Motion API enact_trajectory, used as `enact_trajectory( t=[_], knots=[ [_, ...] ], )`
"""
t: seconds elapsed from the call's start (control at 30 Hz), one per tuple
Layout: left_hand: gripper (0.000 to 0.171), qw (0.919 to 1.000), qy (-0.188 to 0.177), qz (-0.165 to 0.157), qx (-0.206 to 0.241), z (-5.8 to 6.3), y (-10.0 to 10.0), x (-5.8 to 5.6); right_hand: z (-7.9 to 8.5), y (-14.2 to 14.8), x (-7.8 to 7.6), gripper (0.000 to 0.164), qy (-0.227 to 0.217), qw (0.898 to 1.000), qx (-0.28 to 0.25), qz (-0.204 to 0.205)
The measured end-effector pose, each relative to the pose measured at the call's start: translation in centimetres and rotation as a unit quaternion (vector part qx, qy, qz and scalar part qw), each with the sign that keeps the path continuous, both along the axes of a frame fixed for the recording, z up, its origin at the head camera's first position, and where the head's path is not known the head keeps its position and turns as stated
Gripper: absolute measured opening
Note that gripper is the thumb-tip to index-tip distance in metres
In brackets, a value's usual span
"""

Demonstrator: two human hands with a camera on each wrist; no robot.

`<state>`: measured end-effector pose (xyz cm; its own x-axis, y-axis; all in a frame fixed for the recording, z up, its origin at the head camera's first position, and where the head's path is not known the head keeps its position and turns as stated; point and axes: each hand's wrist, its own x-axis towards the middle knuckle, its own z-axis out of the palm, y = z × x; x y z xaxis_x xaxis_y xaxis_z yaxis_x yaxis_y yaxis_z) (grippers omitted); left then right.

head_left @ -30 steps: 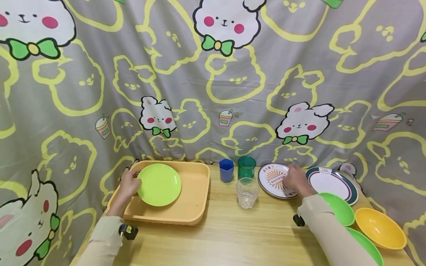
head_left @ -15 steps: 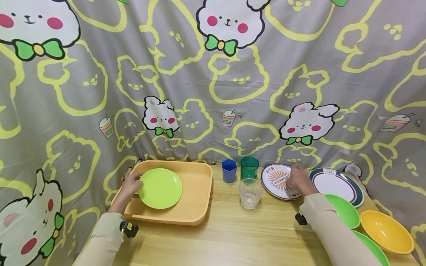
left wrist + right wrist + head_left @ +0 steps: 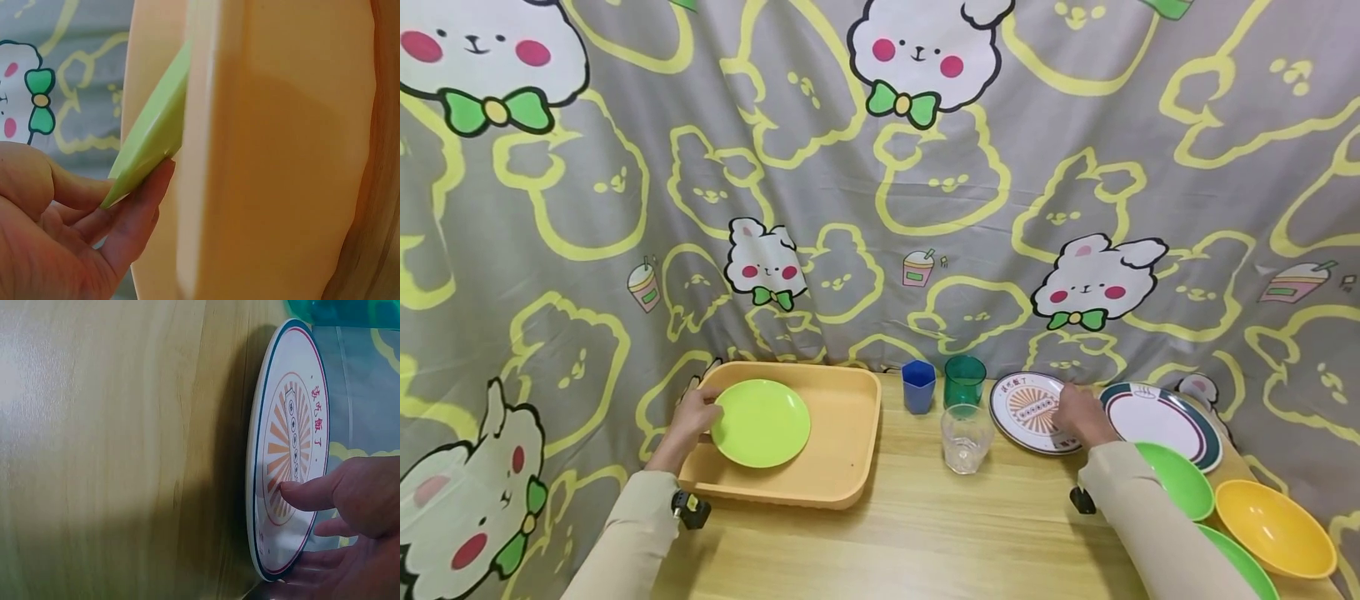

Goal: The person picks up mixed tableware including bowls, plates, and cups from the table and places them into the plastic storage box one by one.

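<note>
In the head view my left hand [image 3: 695,419] pinches the left rim of a lime-green plate [image 3: 762,423] over the yellow-orange tray [image 3: 846,433]. The left wrist view has this plate [image 3: 153,125] tilted, thumb on one face and fingers on the other; the tray wall hides part of it. On the right, my right hand [image 3: 1081,415] holds the right edge of a white plate [image 3: 1030,408] with an orange sunburst print. Seen from the right wrist, the thumb lies on the printed plate's face [image 3: 300,431] and the other fingers are at its rim, partly hidden.
Between tray and printed plate stand a blue cup [image 3: 918,387], a green cup [image 3: 964,382] and a clear glass [image 3: 966,442]. A green-rimmed white plate [image 3: 1157,421], green bowls [image 3: 1176,479] and an orange bowl [image 3: 1273,529] are at right. A patterned curtain [image 3: 880,183] hangs behind.
The lime-green plate has come slightly lower and nearer within the tray, with my left hand still on it. My right hand keeps its place on the printed plate. The head view has shifted slightly.
</note>
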<state>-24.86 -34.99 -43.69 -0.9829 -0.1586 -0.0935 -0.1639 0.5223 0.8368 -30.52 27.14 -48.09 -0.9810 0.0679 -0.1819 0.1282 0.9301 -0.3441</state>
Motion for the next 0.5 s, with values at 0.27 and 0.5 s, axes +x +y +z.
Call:
enact_trajectory(
  t=[0.27,0.5],
  knots=[
    [0.06,0.9994,-0.019,-0.012,-0.025,-0.3,-0.7,-0.5,-0.4,0.5,-0.1,0.024,-0.009,1.0,0.021,0.012],
    [0.064,0.9982,-0.043,-0.019,-0.039,-0.3,-1.1,-0.8,-0.4,1.0,0.1,0.029,-0.012,1.0,0.015,0.0]
  ],
)
